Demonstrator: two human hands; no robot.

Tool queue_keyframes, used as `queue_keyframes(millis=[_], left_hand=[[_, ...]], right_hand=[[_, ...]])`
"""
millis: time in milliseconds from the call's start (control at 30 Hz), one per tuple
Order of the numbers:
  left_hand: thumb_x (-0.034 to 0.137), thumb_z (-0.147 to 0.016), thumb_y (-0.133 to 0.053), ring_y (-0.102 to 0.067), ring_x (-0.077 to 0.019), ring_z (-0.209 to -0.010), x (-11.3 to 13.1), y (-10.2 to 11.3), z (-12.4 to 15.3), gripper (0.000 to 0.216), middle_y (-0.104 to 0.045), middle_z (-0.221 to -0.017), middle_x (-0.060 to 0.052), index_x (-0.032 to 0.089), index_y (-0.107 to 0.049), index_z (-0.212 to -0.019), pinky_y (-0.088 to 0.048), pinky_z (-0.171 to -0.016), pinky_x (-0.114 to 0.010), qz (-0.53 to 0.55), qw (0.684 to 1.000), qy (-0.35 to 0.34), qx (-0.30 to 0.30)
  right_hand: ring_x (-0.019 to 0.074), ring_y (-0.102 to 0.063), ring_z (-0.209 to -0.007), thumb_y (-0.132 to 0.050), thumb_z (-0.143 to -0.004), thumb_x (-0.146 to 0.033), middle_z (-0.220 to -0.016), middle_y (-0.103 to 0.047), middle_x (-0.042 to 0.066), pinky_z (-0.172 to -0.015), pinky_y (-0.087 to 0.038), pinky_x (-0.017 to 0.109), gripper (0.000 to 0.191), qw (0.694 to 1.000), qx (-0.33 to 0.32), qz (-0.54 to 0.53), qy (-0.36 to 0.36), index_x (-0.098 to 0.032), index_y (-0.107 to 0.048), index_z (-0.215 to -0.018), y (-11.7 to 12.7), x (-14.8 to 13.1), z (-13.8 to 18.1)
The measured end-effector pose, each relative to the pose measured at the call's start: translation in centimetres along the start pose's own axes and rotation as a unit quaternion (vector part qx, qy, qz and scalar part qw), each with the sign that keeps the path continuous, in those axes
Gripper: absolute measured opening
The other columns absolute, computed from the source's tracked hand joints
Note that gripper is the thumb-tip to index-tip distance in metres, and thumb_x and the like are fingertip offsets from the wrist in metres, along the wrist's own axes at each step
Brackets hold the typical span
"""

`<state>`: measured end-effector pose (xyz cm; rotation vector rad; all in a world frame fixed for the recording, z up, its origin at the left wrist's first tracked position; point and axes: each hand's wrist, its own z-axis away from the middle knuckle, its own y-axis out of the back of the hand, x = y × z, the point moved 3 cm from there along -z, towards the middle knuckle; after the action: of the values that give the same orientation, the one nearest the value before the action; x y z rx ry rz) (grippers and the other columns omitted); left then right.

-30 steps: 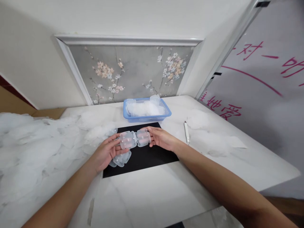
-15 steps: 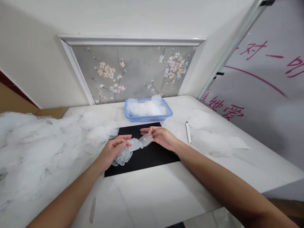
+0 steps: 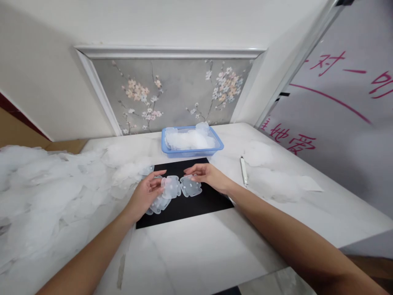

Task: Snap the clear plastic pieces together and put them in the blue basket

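Note:
My left hand pinches the left edge of a translucent plastic piece, roughly square with notched corners. A matching translucent piece lies edge to edge with it on the right, its upper part between the fingers of my right hand. I cannot tell whether the two pieces are joined. Both are over a black mat. Under and beside my left hand, several more such pieces lie on the mat's left side.
A blue basket full of similar pieces stands behind the mat. A large heap of translucent pieces covers the table's left. To the right lie a white pen-like cutter and more thin translucent pieces. A whiteboard borders the right side.
The two held pieces have turned from tilted to flatter, facing up over the mat. My right hand has shifted slightly right and its grip has moved to the piece's upper edge.

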<state>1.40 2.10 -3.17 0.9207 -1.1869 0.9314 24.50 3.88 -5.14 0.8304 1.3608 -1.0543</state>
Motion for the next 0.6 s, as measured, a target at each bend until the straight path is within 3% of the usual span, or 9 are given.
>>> queue_keyframes(millis=[100, 233, 400, 500, 600], left_hand=[[0.036, -0.071, -0.072, -0.068, -0.0243, -0.093, -0.3, 0.3, -0.1, 0.063, -0.072, -0.103, -0.008, 0.020, -0.052, -0.128, -0.054, -0.080, -0.036, 0.018, 1.000, 0.003, 0.000], [0.034, -0.073, -0.071, -0.068, -0.0207, -0.085, -0.5, 0.4, -0.2, 0.061, -0.073, -0.100, -0.006, 0.021, -0.052, -0.129, -0.053, -0.072, -0.030, 0.036, 0.999, 0.003, -0.017], [0.036, -0.075, -0.069, -0.069, -0.0216, -0.089, 0.2, -0.2, 0.0, 0.057, -0.072, -0.104, -0.007, 0.022, -0.053, -0.128, -0.054, -0.079, -0.034, 0.003, 0.999, -0.013, -0.038], [0.040, -0.078, -0.064, -0.064, -0.0250, -0.107, 1.2, 0.6, -0.1, 0.046, -0.070, -0.114, -0.009, 0.022, -0.060, -0.120, -0.048, -0.095, -0.041, -0.057, 0.995, -0.073, 0.022], [0.040, -0.080, -0.060, -0.060, -0.0278, -0.112, 2.1, 2.1, 0.0, 0.033, -0.070, -0.116, -0.007, 0.023, -0.069, -0.107, -0.041, -0.104, -0.047, -0.150, 0.978, -0.120, 0.079]], right_hand=[[0.0193, -0.066, -0.089, -0.079, -0.065, -0.033, -0.103, -0.069, 0.007, -0.082, -0.047, 0.034, 0.025, 1.000, 0.011, 0.003, 0.022, -0.017, -0.062, -0.073, 0.1, -0.5, 0.2], [0.0114, -0.054, -0.059, -0.072, -0.072, -0.038, -0.069, -0.062, -0.002, -0.059, -0.042, 0.026, 0.024, 0.998, 0.043, -0.021, 0.031, -0.020, -0.058, -0.080, -0.7, -0.9, 0.3], [0.0102, -0.048, -0.059, -0.071, -0.072, -0.040, -0.077, -0.061, 0.000, -0.054, -0.037, 0.024, 0.025, 0.996, 0.029, 0.062, 0.051, -0.020, -0.060, -0.083, -4.0, -0.6, 0.0], [0.0114, -0.051, -0.062, -0.070, -0.068, -0.032, -0.082, -0.064, 0.001, -0.056, -0.039, 0.024, 0.025, 0.998, 0.018, 0.023, 0.051, -0.021, -0.047, -0.070, -4.9, -0.4, -0.2], [0.0119, -0.048, -0.055, -0.060, -0.072, -0.026, -0.063, -0.058, -0.004, -0.053, -0.037, 0.025, 0.019, 0.997, 0.056, 0.017, 0.059, -0.023, -0.041, -0.073, -4.6, -0.8, 0.0]])
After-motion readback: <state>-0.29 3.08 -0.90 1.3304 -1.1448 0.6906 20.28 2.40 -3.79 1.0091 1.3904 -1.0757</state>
